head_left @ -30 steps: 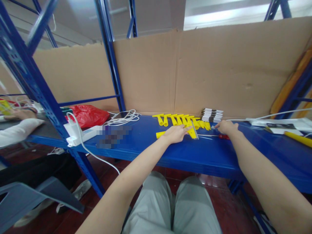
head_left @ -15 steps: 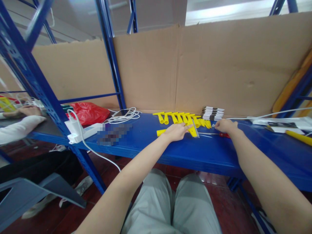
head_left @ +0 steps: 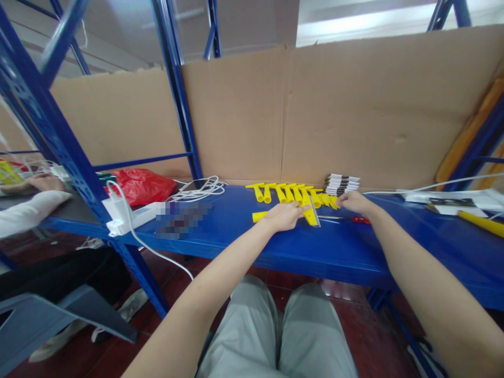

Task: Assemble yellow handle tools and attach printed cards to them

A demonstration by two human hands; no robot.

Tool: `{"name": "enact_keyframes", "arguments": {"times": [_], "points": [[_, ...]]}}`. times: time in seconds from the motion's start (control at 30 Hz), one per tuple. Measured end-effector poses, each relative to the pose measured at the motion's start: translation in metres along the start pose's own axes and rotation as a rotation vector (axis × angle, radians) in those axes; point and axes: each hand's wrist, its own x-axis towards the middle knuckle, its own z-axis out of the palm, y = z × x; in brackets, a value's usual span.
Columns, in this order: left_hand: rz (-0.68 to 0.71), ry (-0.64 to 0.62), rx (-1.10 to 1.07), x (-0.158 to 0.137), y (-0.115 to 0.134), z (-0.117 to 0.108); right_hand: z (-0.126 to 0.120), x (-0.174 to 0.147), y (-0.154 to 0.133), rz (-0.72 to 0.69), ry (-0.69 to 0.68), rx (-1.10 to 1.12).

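My left hand (head_left: 284, 216) is closed around a yellow scraper (head_left: 310, 218), which lies on the blue shelf (head_left: 236, 239). Its handle sticks out to the left of the hand, and a pale blade strip runs along its right end. My right hand (head_left: 354, 203) is at the right end of the small yellow pieces (head_left: 325, 199), fingertips pinched together. Whatever is between those fingertips is too small to make out. Just below that hand, a screwdriver (head_left: 361, 220) with a red handle lies with its shaft pointing left toward the scraper.
Several yellow T-shaped scraper bodies (head_left: 281, 192) stand in a row behind my left hand. A stack of white packets with dark bands (head_left: 342, 184) is against the cardboard wall (head_left: 236, 115). Leftward are a power strip (head_left: 144, 212), a red bag (head_left: 142, 186), and a co-worker's sleeve (head_left: 35, 210).
My right hand has shifted slightly left, toward the small yellow pieces and the scraper's blade end. My left hand keeps its hold on the scraper.
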Motion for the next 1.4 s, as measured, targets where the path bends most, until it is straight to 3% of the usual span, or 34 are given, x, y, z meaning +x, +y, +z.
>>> {"name": "enact_keyframes", "arguments": {"times": [0.13, 0.23, 0.33, 0.77, 1.13, 1.4], "points": [[0.024, -0.015, 0.011, 0.0, 0.002, -0.002, 0.002, -0.017, -0.042, -0.137, -0.07, 0.27], [0.043, -0.023, 0.023, 0.0, 0.003, -0.003, 0.01, -0.024, -0.06, -0.299, -0.081, 0.339], [0.057, -0.024, 0.042, -0.001, 0.004, -0.004, 0.019, -0.022, -0.065, -0.405, -0.069, 0.258], [0.093, -0.019, 0.091, -0.001, 0.004, -0.003, 0.031, -0.018, -0.057, -0.601, 0.023, -0.035], [0.11, -0.022, 0.088, -0.001, 0.004, -0.004, 0.03, -0.028, -0.063, -0.602, 0.031, -0.248], [0.116, -0.023, 0.097, -0.001, 0.003, -0.004, 0.03, -0.023, -0.058, -0.583, 0.021, -0.079]]}}
